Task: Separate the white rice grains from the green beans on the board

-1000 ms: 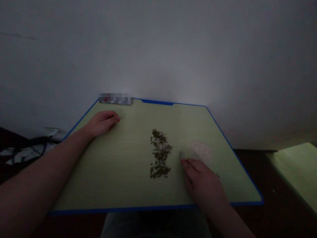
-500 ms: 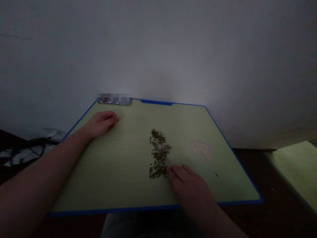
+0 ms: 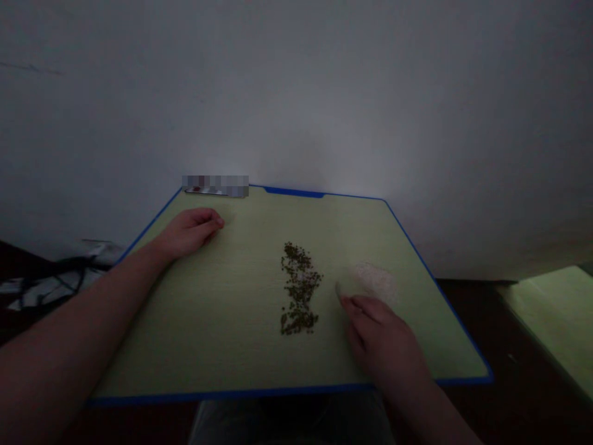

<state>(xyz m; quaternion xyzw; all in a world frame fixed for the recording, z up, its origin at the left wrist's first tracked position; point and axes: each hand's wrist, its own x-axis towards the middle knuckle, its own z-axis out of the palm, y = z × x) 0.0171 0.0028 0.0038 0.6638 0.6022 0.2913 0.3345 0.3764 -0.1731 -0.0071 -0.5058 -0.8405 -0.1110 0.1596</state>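
Note:
My right hand [image 3: 382,334] is closed around a small, thin, pale piece [image 3: 338,288], blurred and only partly showing past the fingertips. It hovers between a mound of small dark-green grains [image 3: 296,296] and a patch of pale, fine grains [image 3: 374,279], partly in front of the latter. A few pale grains [image 3: 303,274] lie among the green ones. My left hand [image 3: 192,232] rests on the far left of the tabletop [image 3: 231,321], its fingers curled together with nothing seen in them.
A pixelated flat item [image 3: 215,186] lies at the table's back left corner. Behind the table rises a grey wall [image 3: 296,93]. Black cables [image 3: 60,269] are at the left, and another pale surface [image 3: 551,309] stands at the right.
My right hand has drawn away from the green grains, to the right and slightly up, with the pale piece. The dark sliver on the right is now hidden. My left hand stays put.

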